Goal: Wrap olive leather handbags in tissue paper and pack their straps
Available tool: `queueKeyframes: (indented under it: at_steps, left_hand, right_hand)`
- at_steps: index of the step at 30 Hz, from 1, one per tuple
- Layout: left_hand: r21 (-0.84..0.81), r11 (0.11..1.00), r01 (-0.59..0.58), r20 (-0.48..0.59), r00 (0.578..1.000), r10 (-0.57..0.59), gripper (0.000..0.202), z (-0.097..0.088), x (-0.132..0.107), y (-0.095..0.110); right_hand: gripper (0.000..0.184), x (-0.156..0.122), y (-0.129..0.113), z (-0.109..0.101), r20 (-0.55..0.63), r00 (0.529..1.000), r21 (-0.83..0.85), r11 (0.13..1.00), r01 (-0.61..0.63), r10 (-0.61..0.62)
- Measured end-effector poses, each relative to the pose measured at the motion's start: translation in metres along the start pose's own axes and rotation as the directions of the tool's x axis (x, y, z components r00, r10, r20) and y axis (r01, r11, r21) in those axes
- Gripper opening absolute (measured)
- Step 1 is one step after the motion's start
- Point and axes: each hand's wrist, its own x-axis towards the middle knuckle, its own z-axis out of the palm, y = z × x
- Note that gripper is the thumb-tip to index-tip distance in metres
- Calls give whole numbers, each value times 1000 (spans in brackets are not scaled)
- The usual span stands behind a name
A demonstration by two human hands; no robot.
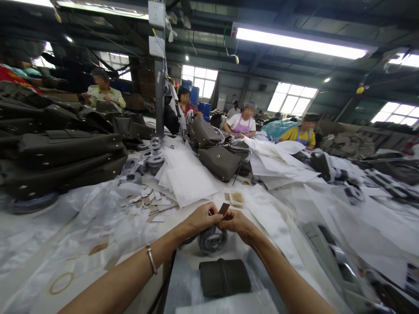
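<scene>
My left hand (pixel 202 220) and my right hand (pixel 236 223) meet over the middle of the table, fingers pinched together on a small dark brown tag (pixel 224 208) that sticks up between them. Just below the hands lies a coiled grey strap (pixel 212 240) wrapped in plastic. Nearer to me rests a dark olive rolled leather piece (pixel 224 277) on clear plastic. A silver bangle (pixel 151 259) circles my left wrist.
Stacked dark bags (pixel 62 161) fill the left side, grey handbags (pixel 220 160) and white paper sheets (pixel 186 174) lie ahead, small paper tags (pixel 149 201) and a little tray (pixel 236 198) sit near the hands. Several seated people work at the far side. Plastic sheeting (pixel 81 226) covers the table.
</scene>
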Motion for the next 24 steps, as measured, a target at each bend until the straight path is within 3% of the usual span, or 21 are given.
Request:
queueKeyframes:
  at_steps: [4, 9, 15, 19, 22, 24]
  left_hand:
    - [-102, 993, 62, 129, 990, -49, 45, -7, -7, 1]
    - [-87, 973, 213, 197, 961, -192, 29, -11, -12, -2]
    - [-124, 959, 256, 137, 961, -239, 27, -2, -16, -7]
    - [-190, 950, 247, 127, 966, -226, 28, 1, -14, -10]
    - [-226, 941, 252, 72, 968, -241, 24, 4, -19, -4]
    - [-248, 934, 258, 4, 964, -265, 18, 9, -24, 2]
  right_hand:
    - [41, -4, 5, 3, 15, 1000, 39, 999, 2, -2]
    - [48, -11, 5, 8, 7, 1000, 57, 998, 30, -30]
    - [42, -16, 1, 13, -74, 996, -14, 999, 48, -49]
    - [39, -15, 0, 14, -63, 996, -49, 997, 62, -65]
    - [31, -20, 7, 9, -47, 993, -199, 975, 94, -105]
    - [24, -20, 14, 1, -40, 979, -379, 910, 169, -198]
